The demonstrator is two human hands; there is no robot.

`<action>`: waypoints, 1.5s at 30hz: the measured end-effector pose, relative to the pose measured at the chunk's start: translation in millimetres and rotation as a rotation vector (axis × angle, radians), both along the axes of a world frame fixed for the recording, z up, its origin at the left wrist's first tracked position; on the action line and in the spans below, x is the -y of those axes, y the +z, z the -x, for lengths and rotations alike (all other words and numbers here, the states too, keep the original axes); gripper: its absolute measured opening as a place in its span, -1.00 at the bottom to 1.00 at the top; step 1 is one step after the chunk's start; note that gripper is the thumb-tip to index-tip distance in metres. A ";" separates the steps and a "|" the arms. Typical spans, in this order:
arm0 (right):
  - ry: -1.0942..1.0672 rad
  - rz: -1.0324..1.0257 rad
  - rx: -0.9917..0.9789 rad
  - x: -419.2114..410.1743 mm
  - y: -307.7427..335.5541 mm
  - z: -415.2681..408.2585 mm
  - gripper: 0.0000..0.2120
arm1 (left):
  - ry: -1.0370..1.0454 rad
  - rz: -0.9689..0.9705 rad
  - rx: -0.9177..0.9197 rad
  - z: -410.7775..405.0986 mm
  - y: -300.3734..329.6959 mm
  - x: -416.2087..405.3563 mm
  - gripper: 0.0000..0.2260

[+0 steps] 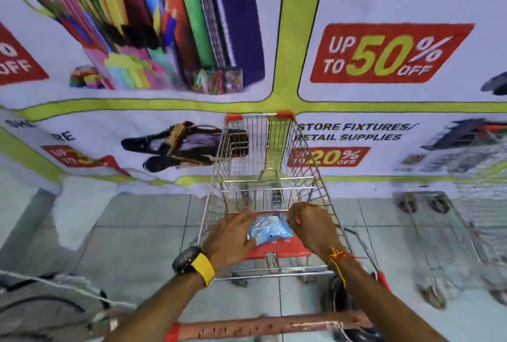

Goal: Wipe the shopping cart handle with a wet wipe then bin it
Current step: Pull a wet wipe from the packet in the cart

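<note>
Reaching forward, both hands (pixel 271 232) grip the wipes packet (pixel 270 229) over the cart seat (pixel 279 251).

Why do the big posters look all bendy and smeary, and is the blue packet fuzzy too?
In the head view, the wide lens curves the wall posters and stretches their edges. The corners smear most. The blue packet between the left hand and right hand is slightly soft, its print unreadable. The cart handle near the bottom looks blurred too. Lighting is even, without hard shadows.
</note>
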State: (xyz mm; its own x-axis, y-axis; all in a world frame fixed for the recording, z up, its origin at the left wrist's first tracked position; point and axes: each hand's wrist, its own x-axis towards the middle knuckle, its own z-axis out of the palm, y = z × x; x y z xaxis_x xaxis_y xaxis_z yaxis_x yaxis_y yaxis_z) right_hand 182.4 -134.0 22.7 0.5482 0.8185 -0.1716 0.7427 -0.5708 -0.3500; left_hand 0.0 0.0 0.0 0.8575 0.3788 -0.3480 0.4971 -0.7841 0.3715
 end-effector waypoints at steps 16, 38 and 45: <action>0.086 0.116 -0.153 -65.0 -133.8 -29.9 -0.87 | -0.123 0.052 -0.164 -38.5 -133.7 -18.3 -0.39; 0.158 0.176 0.059 -48.9 -132.4 -32.8 -0.84 | -0.150 0.034 -0.205 -39.6 -142.6 -13.0 -0.39; 0.051 0.073 0.017 -48.8 -126.9 -45.9 -0.85 | -0.150 0.000 -0.060 -44.0 -146.8 -14.5 -0.51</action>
